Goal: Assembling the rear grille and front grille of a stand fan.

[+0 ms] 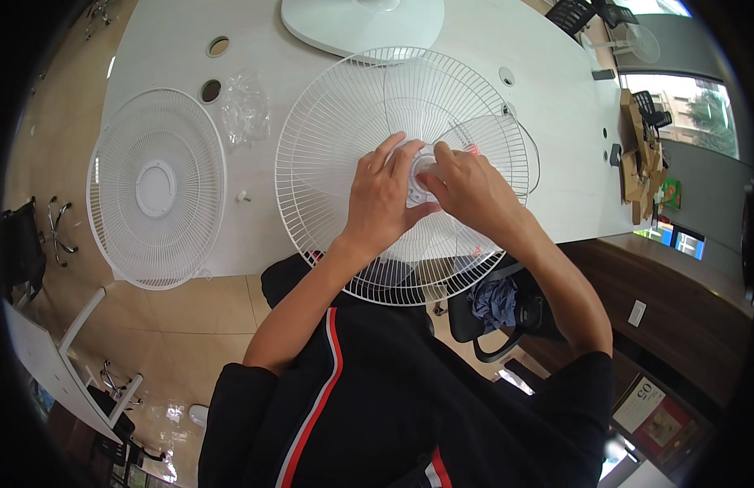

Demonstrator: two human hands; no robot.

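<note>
In front of me at the table's front edge is a white round wire fan guard (292, 191) with pale, see-through fan blades (409, 89) in it. My left hand (377, 199) lies over the blades beside the hub, fingers stretched and apart, thumb pointing toward the middle. Over the white hub (416, 195) my right hand (466, 183) is closed, with thumb and fingers bent together around its centre. Whatever small part they grip is mostly hidden by the fingers. A thin cord (537, 154) curves past the guard's right side.
A second white guard (156, 189) lies on the left of the table (255, 49). Between the guards are crumpled clear plastic (245, 110) and a small white part (244, 196). A white fan base (365, 24) stands behind. A chair (466, 321) holding blue cloth (495, 305) is at lower right.
</note>
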